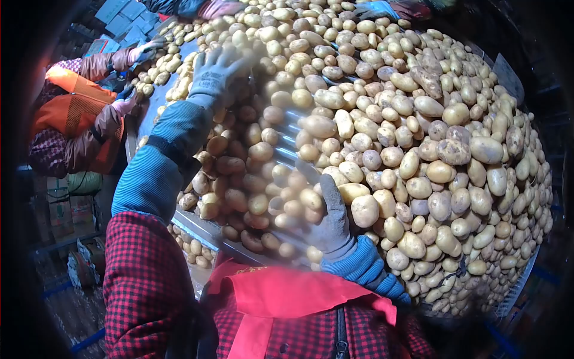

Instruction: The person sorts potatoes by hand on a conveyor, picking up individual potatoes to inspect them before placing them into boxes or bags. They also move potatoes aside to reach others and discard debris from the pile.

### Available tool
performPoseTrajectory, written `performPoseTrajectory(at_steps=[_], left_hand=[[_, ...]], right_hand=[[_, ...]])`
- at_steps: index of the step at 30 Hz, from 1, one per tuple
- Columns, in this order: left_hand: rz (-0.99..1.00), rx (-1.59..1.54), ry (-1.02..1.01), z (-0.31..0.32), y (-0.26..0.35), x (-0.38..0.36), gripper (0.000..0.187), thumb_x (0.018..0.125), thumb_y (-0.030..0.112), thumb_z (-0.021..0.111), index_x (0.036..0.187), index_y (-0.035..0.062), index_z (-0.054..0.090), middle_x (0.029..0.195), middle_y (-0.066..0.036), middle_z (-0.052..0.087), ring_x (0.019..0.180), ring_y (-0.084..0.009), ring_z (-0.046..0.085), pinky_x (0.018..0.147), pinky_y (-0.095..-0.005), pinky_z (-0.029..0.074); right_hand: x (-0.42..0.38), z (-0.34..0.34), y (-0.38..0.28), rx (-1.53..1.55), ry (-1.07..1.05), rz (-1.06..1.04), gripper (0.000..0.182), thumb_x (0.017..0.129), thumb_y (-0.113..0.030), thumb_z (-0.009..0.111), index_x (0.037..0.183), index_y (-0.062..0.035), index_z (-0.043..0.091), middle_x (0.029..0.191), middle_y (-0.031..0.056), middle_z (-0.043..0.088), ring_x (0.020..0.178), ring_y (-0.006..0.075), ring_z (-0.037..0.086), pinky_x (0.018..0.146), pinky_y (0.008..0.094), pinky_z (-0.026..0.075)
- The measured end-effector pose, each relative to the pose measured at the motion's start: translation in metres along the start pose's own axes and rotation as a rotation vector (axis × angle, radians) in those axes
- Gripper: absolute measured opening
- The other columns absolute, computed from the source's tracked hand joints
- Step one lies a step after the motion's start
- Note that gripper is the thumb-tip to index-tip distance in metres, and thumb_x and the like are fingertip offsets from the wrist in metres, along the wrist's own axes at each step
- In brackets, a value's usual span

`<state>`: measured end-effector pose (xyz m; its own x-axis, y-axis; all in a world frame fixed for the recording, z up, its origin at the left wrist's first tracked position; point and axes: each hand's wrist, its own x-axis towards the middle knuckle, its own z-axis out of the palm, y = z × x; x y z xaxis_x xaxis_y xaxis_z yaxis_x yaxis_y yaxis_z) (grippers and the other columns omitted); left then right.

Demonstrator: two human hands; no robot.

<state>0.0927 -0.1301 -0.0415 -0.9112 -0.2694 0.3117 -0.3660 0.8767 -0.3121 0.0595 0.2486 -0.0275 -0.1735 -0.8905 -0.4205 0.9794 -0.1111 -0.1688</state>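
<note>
My left hand (216, 73), in a grey glove, reaches out over a heap of potatoes (439, 203). Its fingers are spread, and no potato shows in its grasp. Nearer my body, my right hand (333, 224) in a matching glove rests against the near side of the pile. Its thumb and fingers stand apart, partly smeared by motion. Between the two hands lie several blurred potatoes (257, 173). A patch of shiny metal bars (290, 134) shows among them.
At the left, a co-worker in an orange vest (75, 105) has gloved hands (143, 52) by the potatoes. Other people's sleeves (185, 7) appear along the far edge. A metal edge (194, 227) runs before me, with more potatoes (192, 246) below. Blue boxes (122, 21) stand at the back left.
</note>
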Motion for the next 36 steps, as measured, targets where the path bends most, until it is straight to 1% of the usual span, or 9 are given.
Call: performPoseTrajectory(at_steps=[4,5,7,9,17,25,29,33,36], left_hand=[[-0.185,-0.081,0.155,-0.007,-0.005,-0.006,0.042,0.087,0.028,0.072,0.129,0.0254,0.066,0.131,-0.008,0.065,0.13,-0.0366,0.056,0.104,-0.055,0.044],[-0.048,-0.217,0.063,-0.017,0.001,-0.009,0.028,0.085,0.024,0.072,0.113,0.0192,0.071,0.111,-0.01,0.07,0.107,-0.0353,0.068,0.085,-0.0504,0.053],[0.168,-0.189,-0.423,-0.058,0.039,-0.018,0.018,0.089,0.028,0.072,0.101,0.015,0.072,0.089,-0.011,0.073,0.085,-0.0344,0.071,0.073,-0.0488,0.055],[0.185,-0.251,-0.519,-0.051,0.061,-0.036,0.02,0.091,0.032,0.068,0.094,0.0126,0.07,0.078,-0.012,0.071,0.075,-0.0366,0.071,0.068,-0.0518,0.054],[0.143,-0.001,-0.847,-0.035,0.11,0.004,0.034,0.089,0.041,0.071,0.1,0.0104,0.079,0.092,-0.015,0.077,0.088,-0.0332,0.076,0.072,-0.0503,0.057],[-0.051,-0.468,-0.509,-0.058,0.091,-0.032,0.025,0.09,0.029,0.075,0.108,0.0124,0.077,0.102,-0.013,0.076,0.095,-0.0341,0.073,0.082,-0.0458,0.056],[-0.021,-1.029,-0.053,-0.105,0.095,-0.071,0.037,0.094,0.031,0.075,0.122,0.0069,0.074,0.115,-0.016,0.074,0.11,-0.0366,0.069,0.097,-0.0449,0.054],[0.297,-1.05,-0.167,-0.15,0.115,-0.085,0.056,0.093,0.04,0.074,0.136,0.0054,0.066,0.139,-0.018,0.063,0.126,-0.0405,0.06,0.107,-0.0507,0.047],[0.338,-1.043,-0.191,-0.142,0.128,-0.092,0.066,0.089,0.05,0.076,0.138,0.0072,0.064,0.143,-0.02,0.059,0.131,-0.0435,0.055,0.111,-0.0531,0.043]], right_hand=[[-0.003,0.008,-0.001,-0.194,0.114,-0.022,0.045,0.11,-0.015,0.046,0.155,-0.0083,0.043,0.125,0.0084,0.061,0.091,0.0134,0.06,0.073,0.0274,0.054],[-0.003,0.007,0.001,-0.228,0.123,-0.039,0.045,0.11,-0.013,0.047,0.154,-0.0081,0.043,0.124,0.0081,0.061,0.091,0.0134,0.06,0.073,0.0274,0.054],[0.001,-0.001,0.003,-0.215,0.086,-0.056,0.046,0.108,-0.01,0.049,0.154,-0.0078,0.043,0.121,0.0073,0.061,0.09,0.0132,0.06,0.072,0.0271,0.054],[0.003,-0.001,0.001,-0.13,0.023,-0.05,0.047,0.108,-0.008,0.049,0.155,-0.0074,0.042,0.12,0.0068,0.061,0.091,0.0129,0.06,0.071,0.0264,0.054],[-0.002,0.007,-0.002,-0.237,0.043,-0.067,0.048,0.11,-0.011,0.045,0.158,-0.0067,0.04,0.127,0.0079,0.062,0.095,0.0118,0.062,0.069,0.0244,0.054],[-0.005,0.005,-0.006,-0.036,-0.047,-0.034,0.057,0.104,-0.006,0.059,0.157,-0.0038,0.04,0.136,0.0105,0.062,0.102,0.0127,0.065,0.075,0.0251,0.057],[-0.002,0.006,-0.005,0.006,0.02,-0.005,0.055,0.104,-0.029,0.052,0.155,-0.0082,0.043,0.127,0.0081,0.063,0.101,0.0153,0.065,0.078,0.0308,0.058],[0.006,-0.001,0.004,-0.101,0.088,-0.015,0.065,0.108,-0.06,0.038,0.153,-0.0151,0.047,0.117,0.0055,0.064,0.101,0.0185,0.066,0.082,0.0373,0.059],[0.004,-0.002,0.008,0.002,0.014,-0.041,0.062,0.108,-0.062,0.039,0.144,-0.0141,0.052,0.12,0.0098,0.065,0.106,0.0229,0.067,0.084,0.0415,0.061]])
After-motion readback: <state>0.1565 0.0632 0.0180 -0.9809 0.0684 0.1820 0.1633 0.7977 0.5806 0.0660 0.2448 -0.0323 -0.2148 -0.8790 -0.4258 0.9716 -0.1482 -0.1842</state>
